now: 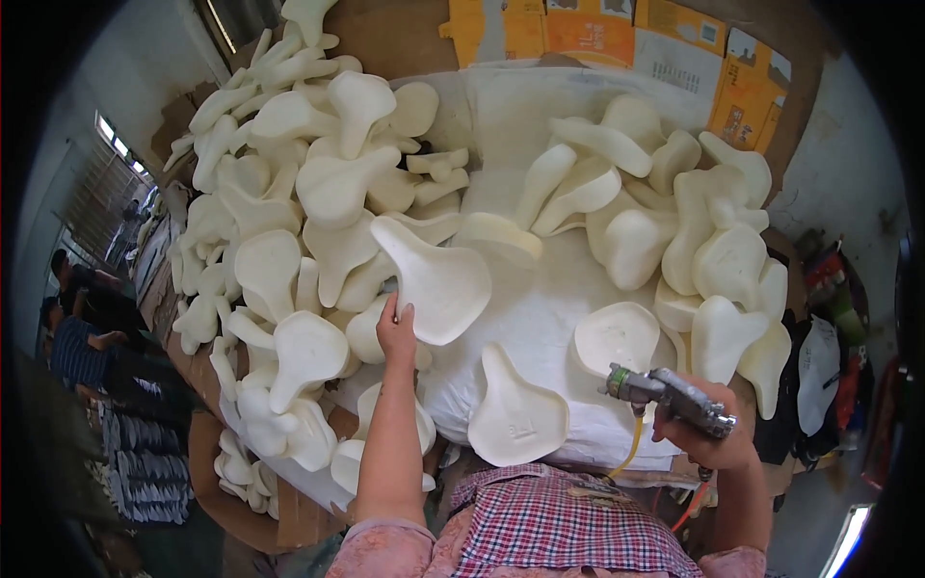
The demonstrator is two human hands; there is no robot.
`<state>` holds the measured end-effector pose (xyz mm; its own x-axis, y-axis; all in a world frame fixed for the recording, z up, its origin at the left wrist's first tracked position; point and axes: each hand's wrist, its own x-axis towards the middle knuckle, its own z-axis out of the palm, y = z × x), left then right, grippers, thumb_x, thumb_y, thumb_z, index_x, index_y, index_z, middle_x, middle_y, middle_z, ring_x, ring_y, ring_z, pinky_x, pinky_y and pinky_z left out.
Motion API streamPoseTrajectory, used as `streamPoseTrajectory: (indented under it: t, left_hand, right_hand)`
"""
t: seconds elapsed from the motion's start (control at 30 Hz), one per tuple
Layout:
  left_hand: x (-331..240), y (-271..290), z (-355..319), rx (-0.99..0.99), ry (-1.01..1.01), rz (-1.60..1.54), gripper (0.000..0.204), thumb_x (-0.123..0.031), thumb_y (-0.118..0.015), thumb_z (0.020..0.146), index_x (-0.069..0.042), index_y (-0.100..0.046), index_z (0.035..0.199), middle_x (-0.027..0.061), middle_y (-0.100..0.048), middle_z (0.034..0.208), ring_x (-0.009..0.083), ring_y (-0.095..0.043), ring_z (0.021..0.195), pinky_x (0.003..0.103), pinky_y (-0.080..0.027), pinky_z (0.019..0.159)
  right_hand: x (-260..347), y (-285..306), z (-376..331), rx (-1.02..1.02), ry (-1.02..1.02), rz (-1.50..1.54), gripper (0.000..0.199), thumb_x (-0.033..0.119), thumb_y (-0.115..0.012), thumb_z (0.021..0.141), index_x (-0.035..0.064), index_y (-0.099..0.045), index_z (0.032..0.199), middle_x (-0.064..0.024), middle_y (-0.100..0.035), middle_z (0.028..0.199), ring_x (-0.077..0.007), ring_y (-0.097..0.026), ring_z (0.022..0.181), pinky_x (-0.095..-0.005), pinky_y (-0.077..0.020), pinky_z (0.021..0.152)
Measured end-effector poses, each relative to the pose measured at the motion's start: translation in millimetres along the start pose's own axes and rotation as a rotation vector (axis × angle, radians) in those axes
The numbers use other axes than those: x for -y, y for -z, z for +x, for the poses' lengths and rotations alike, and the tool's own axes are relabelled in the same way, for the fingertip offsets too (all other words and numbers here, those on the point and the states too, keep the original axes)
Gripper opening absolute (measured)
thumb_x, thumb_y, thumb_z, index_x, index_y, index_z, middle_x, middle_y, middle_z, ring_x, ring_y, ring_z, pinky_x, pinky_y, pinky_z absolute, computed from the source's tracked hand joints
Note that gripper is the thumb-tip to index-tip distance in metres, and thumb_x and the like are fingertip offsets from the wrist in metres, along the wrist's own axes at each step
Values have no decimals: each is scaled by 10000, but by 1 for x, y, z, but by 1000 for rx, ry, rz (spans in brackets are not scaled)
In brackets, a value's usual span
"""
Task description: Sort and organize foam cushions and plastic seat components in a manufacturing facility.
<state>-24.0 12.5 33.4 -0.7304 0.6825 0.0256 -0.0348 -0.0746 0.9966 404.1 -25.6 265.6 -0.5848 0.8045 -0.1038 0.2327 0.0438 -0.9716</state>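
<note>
My left hand (396, 330) is closed on the edge of a cream foam bicycle saddle pad (438, 287), held up over the table beside the left heap. A metal spray gun (674, 397) with a green part at its front is gripped in my right hand (715, 424). A yellow hose (631, 448) and an orange hose (691, 508) run from the gun. Between my hands, another saddle pad (520, 409) lies at the near edge with a mark moulded in its face. One more pad (617, 339) lies just beyond the gun.
A large heap of saddle pads (332, 188) covers the left side, and a second pile (723, 260) stands at the right. White sheeting (578, 279) covers the table. Below left is a cardboard box (236, 496) of pads. Other people (82, 337) are at the far left.
</note>
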Motion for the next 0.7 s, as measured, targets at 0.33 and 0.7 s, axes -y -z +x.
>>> streamPoseTrajectory:
  t: [0.33,0.7]
  left_hand:
    - [8,58,-46,339,397,142,467,-463,-474,861,-102,-512,1155,28,-565,996,129,-526,796,306,-441,658]
    - [-36,21,-74,541,-115,580,547,-138,-656,687,9,-514,1194,151,-581,984,236,-573,832,319,-468,728]
  right_hand:
    - [-30,14,4,-67,120,124,508,-15,-628,762,-20,-454,1240,-74,-604,892,-130,-581,782,-283,-481,719]
    - [-32,20,-11,24,142,143,543,69,-676,734,-25,-462,1223,-116,-600,928,-170,-587,771,-304,-484,696]
